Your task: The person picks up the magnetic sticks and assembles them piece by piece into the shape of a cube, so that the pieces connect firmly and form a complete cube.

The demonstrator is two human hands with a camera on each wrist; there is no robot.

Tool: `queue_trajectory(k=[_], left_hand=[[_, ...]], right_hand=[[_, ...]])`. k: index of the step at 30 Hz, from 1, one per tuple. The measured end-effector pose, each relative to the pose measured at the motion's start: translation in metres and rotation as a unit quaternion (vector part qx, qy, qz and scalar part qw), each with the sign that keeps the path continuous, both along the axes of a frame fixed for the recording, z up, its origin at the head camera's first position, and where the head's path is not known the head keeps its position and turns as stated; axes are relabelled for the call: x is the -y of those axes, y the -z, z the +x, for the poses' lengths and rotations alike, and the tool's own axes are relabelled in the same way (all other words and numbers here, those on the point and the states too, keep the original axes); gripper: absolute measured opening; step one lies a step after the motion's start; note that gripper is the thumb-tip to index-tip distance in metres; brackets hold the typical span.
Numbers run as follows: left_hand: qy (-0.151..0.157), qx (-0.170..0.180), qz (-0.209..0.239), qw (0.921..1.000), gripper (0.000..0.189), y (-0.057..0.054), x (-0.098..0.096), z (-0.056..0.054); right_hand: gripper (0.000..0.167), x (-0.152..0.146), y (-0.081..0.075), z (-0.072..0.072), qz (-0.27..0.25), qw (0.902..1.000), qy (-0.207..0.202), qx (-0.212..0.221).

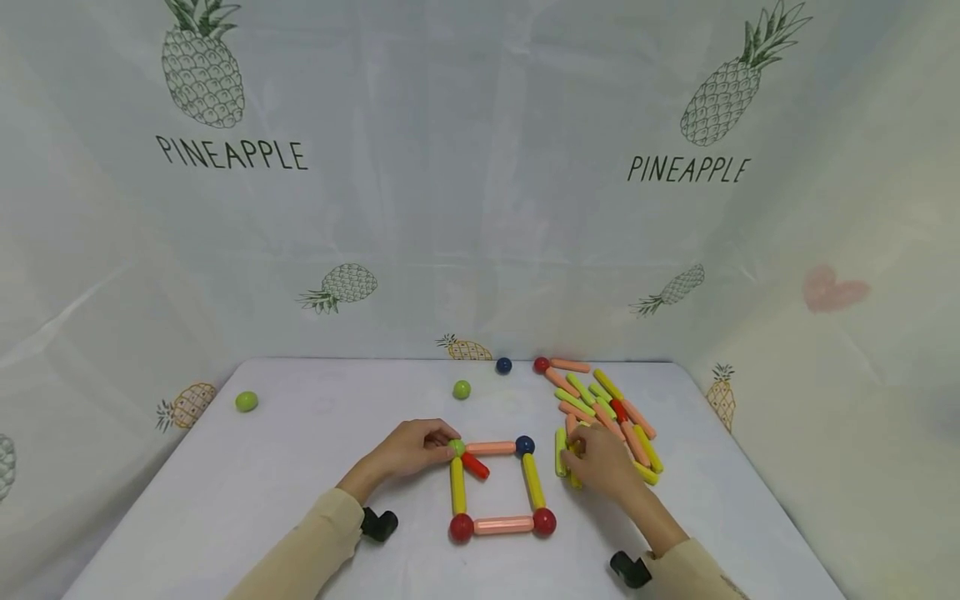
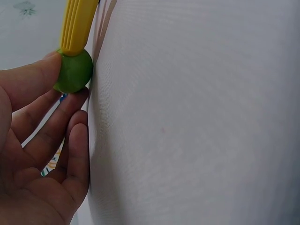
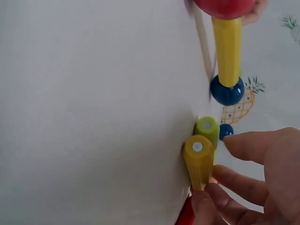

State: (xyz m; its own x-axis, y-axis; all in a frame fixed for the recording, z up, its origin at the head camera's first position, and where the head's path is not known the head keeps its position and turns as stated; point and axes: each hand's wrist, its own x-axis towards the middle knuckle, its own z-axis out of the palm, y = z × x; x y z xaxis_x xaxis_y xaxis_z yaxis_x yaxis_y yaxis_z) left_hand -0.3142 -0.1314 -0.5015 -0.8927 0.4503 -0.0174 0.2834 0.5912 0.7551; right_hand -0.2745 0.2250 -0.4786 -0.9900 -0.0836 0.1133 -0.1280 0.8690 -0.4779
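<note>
In the head view, rods and balls form a four-sided frame on the table. My left hand (image 1: 416, 447) pinches the green ball (image 1: 457, 448) at its far left corner; the left wrist view shows thumb and fingers on this ball, a yellow rod (image 2: 77, 28) joined to it. A red rod (image 1: 476, 466) slants inward from that ball. My right hand (image 1: 603, 460) reaches down at the rod pile, its fingertips against a yellow rod (image 3: 198, 157). In the right wrist view the thumb stands apart from that rod, with a lime rod (image 3: 206, 125) lying alongside.
Several pink, yellow, lime and red rods lie in a pile (image 1: 600, 408) at the right. Behind the frame are a loose green ball (image 1: 462, 389), a blue ball (image 1: 504, 365) and a red ball (image 1: 542, 365). Another green ball (image 1: 246, 402) sits far left. A printed cloth (image 1: 480, 208) hangs behind.
</note>
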Motion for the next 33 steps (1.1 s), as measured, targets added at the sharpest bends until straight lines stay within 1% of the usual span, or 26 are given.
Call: queue_trajectory(k=[6,8,11,14,19,21,22,23,25,28,31,33], left_hand=[[0.004,-0.001,0.006,1.0,0.02,-0.004,-0.001,0.002],[0.007,-0.002,0.01,0.9999,0.02,-0.004,-0.002,0.003],[0.01,-0.001,0.014,0.9999,0.02,-0.004,-0.002,0.003],[0.009,-0.003,0.012,0.9999,0.02,-0.003,-0.001,0.003],[0.006,-0.006,0.006,0.9999,0.021,0.0,0.001,0.001],[0.006,-0.006,0.006,0.9999,0.021,0.001,0.001,0.001],[0.006,-0.006,0.005,1.0,0.021,0.001,0.002,0.001],[0.005,-0.006,0.005,1.0,0.021,0.002,0.002,0.001],[0.003,-0.004,0.004,1.0,0.02,0.002,0.002,0.001],[-0.002,-0.001,0.003,1.0,0.019,0.0,0.002,0.002],[-0.005,0.0,0.003,1.0,0.02,-0.001,0.001,0.002],[-0.005,0.0,0.003,1.0,0.02,-0.002,0.0,0.002]], right_hand=[[0.026,0.011,0.002,-0.004,0.043,0.9991,0.005,-0.006],[0.024,0.014,0.002,-0.005,0.058,0.9983,-0.003,-0.012],[0.017,0.017,0.001,-0.007,0.066,0.9972,-0.026,-0.022],[0.011,0.02,-0.001,-0.007,0.052,0.9974,-0.046,-0.02],[0.014,0.022,-0.009,-0.003,0.023,0.9993,-0.031,0.004],[0.014,0.023,-0.015,0.001,0.012,0.9996,-0.027,0.005],[0.014,0.024,-0.018,0.003,0.006,0.9995,-0.031,0.002],[0.013,0.025,-0.021,0.006,-0.001,0.9992,-0.039,0.001],[0.011,0.028,-0.028,0.012,-0.011,0.9975,-0.07,-0.001],[0.008,0.034,-0.035,0.021,-0.018,0.9908,-0.134,0.007],[0.007,0.043,-0.036,0.029,-0.02,0.9822,-0.185,0.025],[0.007,0.048,-0.034,0.032,-0.022,0.9787,-0.201,0.032]])
